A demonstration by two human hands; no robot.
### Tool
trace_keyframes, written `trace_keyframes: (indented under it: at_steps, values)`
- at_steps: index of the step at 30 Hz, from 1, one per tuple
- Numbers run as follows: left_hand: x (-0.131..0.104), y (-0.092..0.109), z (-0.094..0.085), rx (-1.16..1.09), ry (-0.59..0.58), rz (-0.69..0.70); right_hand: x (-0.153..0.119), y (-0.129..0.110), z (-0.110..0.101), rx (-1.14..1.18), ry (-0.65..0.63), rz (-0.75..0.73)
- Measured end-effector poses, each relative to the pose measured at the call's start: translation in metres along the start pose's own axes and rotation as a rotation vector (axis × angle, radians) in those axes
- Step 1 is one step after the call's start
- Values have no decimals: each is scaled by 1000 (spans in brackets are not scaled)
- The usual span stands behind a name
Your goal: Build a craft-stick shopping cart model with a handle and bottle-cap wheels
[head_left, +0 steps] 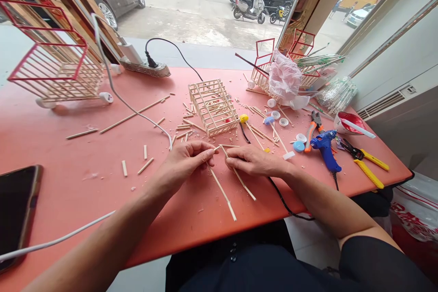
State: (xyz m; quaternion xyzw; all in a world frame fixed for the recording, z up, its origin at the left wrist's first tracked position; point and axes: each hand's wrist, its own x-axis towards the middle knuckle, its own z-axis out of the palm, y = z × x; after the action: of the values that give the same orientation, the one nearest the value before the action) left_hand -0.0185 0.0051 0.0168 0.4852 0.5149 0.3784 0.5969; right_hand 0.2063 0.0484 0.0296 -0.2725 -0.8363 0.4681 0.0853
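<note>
My left hand (192,157) pinches a thin wooden stick (221,187) that slants down toward the table's near edge. In my right hand (251,159), fingers are closed on another wooden stick (243,182). The upper ends of the sticks come close together between my fingertips, and short crosspieces show there; whether they are joined I cannot tell. Just beyond my hands lies a small slatted frame (214,107) built of wooden sticks, with loose cut pieces (186,125) beside it.
On the right lie a blue glue gun (326,150), orange-handled pliers (313,130), yellow-handled pliers (367,164) and white bottle caps (283,122). Red-rimmed stick carts (58,70) stand at back left and back right. A phone (17,210) and white cable (114,89) occupy the left.
</note>
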Motion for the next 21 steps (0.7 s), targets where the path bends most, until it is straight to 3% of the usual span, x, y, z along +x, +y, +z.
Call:
trace_keyframes:
  at_steps: [21]
  values:
    - [-1,2,2,48,15,69,0,-1,0,-8,-12,-3]
